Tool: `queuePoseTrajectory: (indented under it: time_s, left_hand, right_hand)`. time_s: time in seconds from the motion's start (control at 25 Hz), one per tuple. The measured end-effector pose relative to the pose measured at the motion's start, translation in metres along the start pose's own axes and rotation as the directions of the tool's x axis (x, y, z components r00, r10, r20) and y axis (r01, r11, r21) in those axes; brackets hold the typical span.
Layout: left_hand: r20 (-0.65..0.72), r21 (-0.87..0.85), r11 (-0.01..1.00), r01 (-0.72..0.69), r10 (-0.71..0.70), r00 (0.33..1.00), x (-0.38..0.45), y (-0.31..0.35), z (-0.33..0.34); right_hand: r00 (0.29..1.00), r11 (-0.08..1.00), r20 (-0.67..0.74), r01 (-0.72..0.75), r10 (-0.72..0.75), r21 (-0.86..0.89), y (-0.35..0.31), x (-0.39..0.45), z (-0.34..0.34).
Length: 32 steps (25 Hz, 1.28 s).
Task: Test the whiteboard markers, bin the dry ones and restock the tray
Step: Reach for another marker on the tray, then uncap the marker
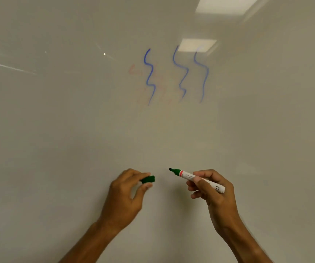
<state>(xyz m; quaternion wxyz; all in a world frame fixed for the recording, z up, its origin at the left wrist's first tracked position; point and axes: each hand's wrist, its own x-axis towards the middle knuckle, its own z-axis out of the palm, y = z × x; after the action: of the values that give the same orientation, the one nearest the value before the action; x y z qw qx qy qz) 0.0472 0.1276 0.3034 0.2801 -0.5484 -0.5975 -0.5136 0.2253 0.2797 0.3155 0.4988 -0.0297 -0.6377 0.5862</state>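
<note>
Right hand: grip pinches a green whiteboard marker between thumb and curled fingers, mid-barrel. Marker is uncapped, white barrel with a red band and green collar, dark tip pointing toward 10 o'clock, tail end toward 4 o'clock; tip sits just off the whiteboard, contact cannot be told.
Left hand: grip pinches the green cap between thumb and fingertips, cap at 9 o'clock of the marker tip, near it but apart.
Whiteboard: fills the view. Three blue wavy lines at 12 o'clock of the hands, well apart from them; faint reddish smudges beside the leftmost line. Ceiling light reflections at 1 o'clock.
</note>
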Motion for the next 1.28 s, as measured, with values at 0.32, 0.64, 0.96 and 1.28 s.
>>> queuePoseTrajectory:
  time_s: [0.32,0.64,0.96,1.28]
  left_hand:
    - [0.184,-0.121,0.921,0.37,-0.346,0.92,-0.075,-0.005,0.016]
    - [0.324,-0.071,0.917,0.393,-0.352,0.878,-0.099,-0.009,0.019]
    - [0.442,-0.036,0.872,0.489,-0.425,0.79,-0.107,-0.015,0.017]
    - [0.461,0.023,0.851,0.525,-0.475,0.75,-0.111,-0.016,0.016]
  right_hand:
    - [0.949,0.948,-0.007,-0.314,0.315,0.061,0.062,-0.064,-0.002]
    - [0.91,0.912,0.052,-0.411,0.411,-0.004,0.084,-0.08,-0.006]
    - [0.847,0.872,0.212,-0.481,0.488,-0.084,0.092,-0.077,-0.018]
    - [0.877,0.7,0.391,0.093,0.279,-0.708,0.095,-0.065,-0.021]
